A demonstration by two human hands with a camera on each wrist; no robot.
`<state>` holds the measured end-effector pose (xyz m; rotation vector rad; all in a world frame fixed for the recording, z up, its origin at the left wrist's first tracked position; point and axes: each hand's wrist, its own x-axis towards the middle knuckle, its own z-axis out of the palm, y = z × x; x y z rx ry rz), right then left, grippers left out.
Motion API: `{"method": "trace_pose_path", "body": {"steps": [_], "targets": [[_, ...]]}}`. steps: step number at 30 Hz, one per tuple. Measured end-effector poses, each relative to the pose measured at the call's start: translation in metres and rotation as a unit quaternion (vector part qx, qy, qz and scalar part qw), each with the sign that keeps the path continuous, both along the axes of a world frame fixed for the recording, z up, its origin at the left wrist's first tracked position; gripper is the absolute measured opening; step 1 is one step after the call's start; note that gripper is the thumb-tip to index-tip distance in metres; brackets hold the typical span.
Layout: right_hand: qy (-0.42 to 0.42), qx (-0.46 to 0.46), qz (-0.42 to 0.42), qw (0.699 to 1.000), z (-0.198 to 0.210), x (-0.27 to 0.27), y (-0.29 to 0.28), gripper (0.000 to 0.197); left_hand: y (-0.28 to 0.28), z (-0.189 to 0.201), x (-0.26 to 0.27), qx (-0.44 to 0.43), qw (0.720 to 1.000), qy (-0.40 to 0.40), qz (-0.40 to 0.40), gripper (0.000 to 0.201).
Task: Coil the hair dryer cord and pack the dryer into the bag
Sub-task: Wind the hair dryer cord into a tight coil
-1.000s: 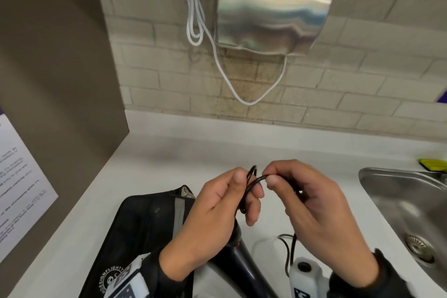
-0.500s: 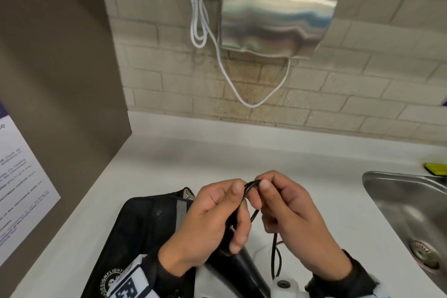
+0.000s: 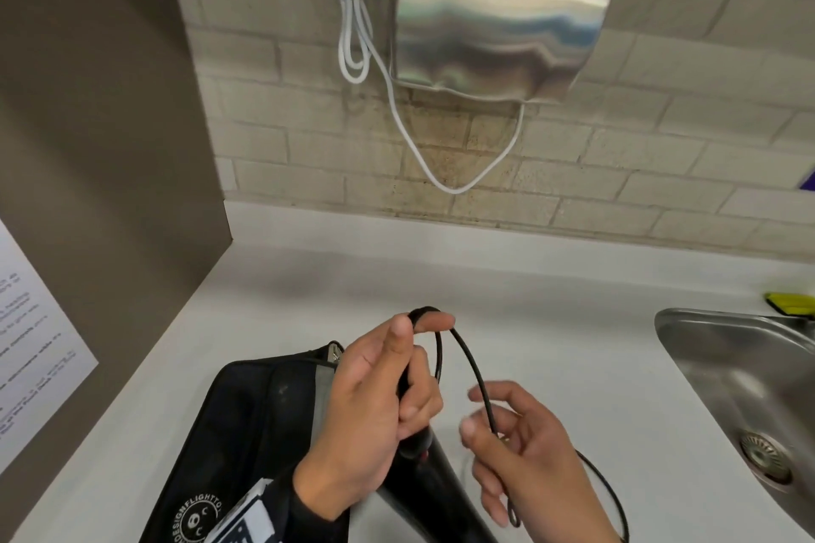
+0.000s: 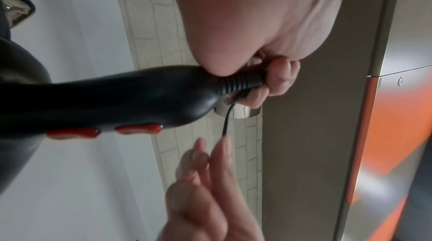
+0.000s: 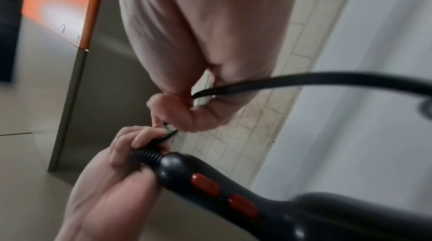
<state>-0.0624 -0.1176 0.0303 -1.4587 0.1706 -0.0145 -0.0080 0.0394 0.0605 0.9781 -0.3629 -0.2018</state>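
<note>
Head view: left hand (image 3: pixel 375 406) grips dryer handle (image 4: pixel 117 97) (cord (image 3: pixel 472 370) looped).

Head view looks down; both wrist views closely share the dryer handle (image 4: pixel 112 97)

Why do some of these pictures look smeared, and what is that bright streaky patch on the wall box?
Head view: sharp; the brushed-steel wall hand dryer mirrors room light in wavy bands, and the tiled wall's lines bow from the wide lens. Left wrist view: the right hand is motion-blurred. Right wrist view: the black hair-dryer cord smears close to the lens.
</note>
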Motion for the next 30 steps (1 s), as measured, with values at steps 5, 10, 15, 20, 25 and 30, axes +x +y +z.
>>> {"method": "trace_pose_path", "body": {"steps": [5, 10, 15, 20, 25, 30], "targets": [[-0.095, -0.256, -0.125, 0.954, -0.030, -0.035, -0.018, 0.031, -0.001, -0.004, 0.003, 0.001, 0.997, 0.025, 0.072, 0.052], [-0.197, -0.541, -0.033, 0.817, -0.026, -0.050, -0.029, 0.021, -0.006, -0.004, 0.001, 0.010, 0.997, 0.021, 0.069, 0.044], [-0.269, -0.653, 0.019, 0.708, 0.012, -0.053, -0.017, 0.035, -0.015, -0.007, -0.002, 0.074, 0.996, -0.009, 0.042, 0.043], [-0.307, -0.616, 0.042, 0.724, 0.044, -0.054, -0.014, 0.031, -0.014, -0.002, -0.005, 0.132, 0.990, -0.058, 0.006, 0.037], [-0.311, -0.539, 0.048, 0.781, 0.063, -0.043, -0.022, 0.018, -0.007, -0.001, -0.007, 0.198, 0.972, -0.118, -0.033, 0.036], [-0.319, -0.473, 0.017, 0.821, 0.072, -0.019, -0.023, 0.018, -0.003, -0.002, -0.010, 0.208, 0.965, -0.132, -0.090, 0.040]]}}
